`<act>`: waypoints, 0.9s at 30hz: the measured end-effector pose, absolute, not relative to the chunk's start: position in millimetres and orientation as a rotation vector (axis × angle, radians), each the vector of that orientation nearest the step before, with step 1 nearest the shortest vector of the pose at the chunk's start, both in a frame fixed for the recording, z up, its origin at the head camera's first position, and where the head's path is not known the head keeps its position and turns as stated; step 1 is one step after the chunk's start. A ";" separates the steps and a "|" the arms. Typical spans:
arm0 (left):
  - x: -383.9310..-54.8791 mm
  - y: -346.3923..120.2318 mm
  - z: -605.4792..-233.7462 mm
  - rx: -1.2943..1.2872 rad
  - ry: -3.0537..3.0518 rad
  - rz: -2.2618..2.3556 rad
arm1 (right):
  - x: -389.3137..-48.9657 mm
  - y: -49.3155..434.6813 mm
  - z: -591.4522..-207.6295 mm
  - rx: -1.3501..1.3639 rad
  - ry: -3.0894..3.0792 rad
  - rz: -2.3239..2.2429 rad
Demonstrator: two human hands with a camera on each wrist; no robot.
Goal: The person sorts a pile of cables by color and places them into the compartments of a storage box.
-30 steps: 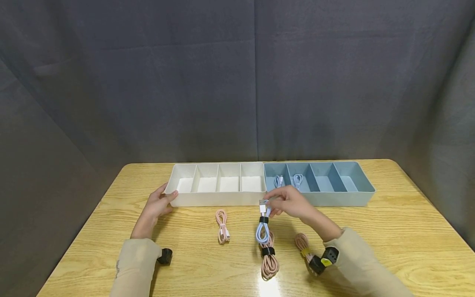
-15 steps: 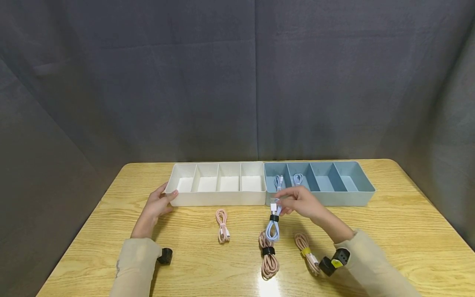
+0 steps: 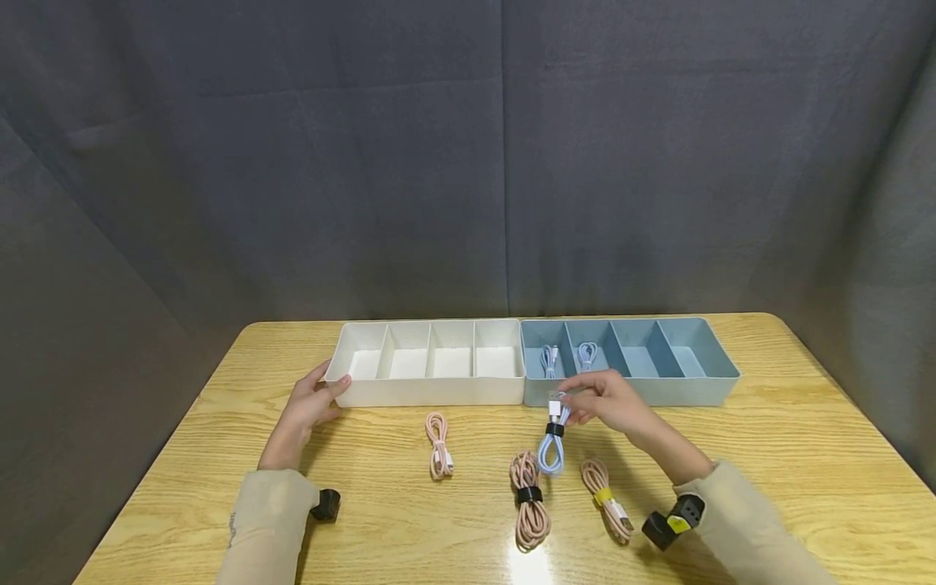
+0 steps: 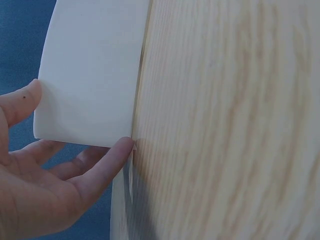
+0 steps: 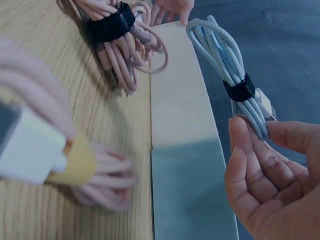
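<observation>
While the left hand [image 3: 310, 402] is holding the white tray [image 3: 431, 393] at the end farthest from the blue tray [image 3: 673, 392], thumb on its rim, the right hand [image 3: 610, 402] is pinching a blue cable [image 5: 230, 70] by its plug end, just in front of the blue tray. The loop is hanging below its black strap [image 5: 239, 88], away from the blue tray. Good handling is probably depending on a light, firm pinch and a level wrist, since the free loop is likely to be swinging with any quick turn. Two stored blue cables [image 3: 549, 357] [image 3: 587, 355] are lying in the blue tray's two leftmost compartments. In front of the blue tray, a black-strapped pink cable [image 3: 530, 496] is lying beside the hanging loop on the tabletop [image 3: 387, 520], and a yellow-strapped pink cable [image 3: 604, 497] is lying near the wrist camera [image 3: 660, 530], where a low sweep could be catching either. A smaller pink cable [image 3: 437, 439] is resting well left of the blue tray.
</observation>
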State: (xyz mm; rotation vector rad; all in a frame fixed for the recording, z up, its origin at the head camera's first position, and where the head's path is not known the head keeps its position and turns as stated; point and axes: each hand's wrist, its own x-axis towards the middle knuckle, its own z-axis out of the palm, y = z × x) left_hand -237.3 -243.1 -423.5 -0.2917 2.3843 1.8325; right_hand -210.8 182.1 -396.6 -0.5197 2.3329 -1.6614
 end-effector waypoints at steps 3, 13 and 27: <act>-237.4 -243.2 -422.9 -0.293 2.376 1.836 | -210.8 186.7 -397.2 -0.504 2.343 -1.670; -235.8 -242.9 -420.1 -0.277 2.376 1.834 | -213.7 203.9 -400.7 -0.441 2.370 -1.697; -236.4 -242.9 -423.6 -0.277 2.388 1.846 | -214.3 221.0 -404.5 -0.381 2.401 -1.738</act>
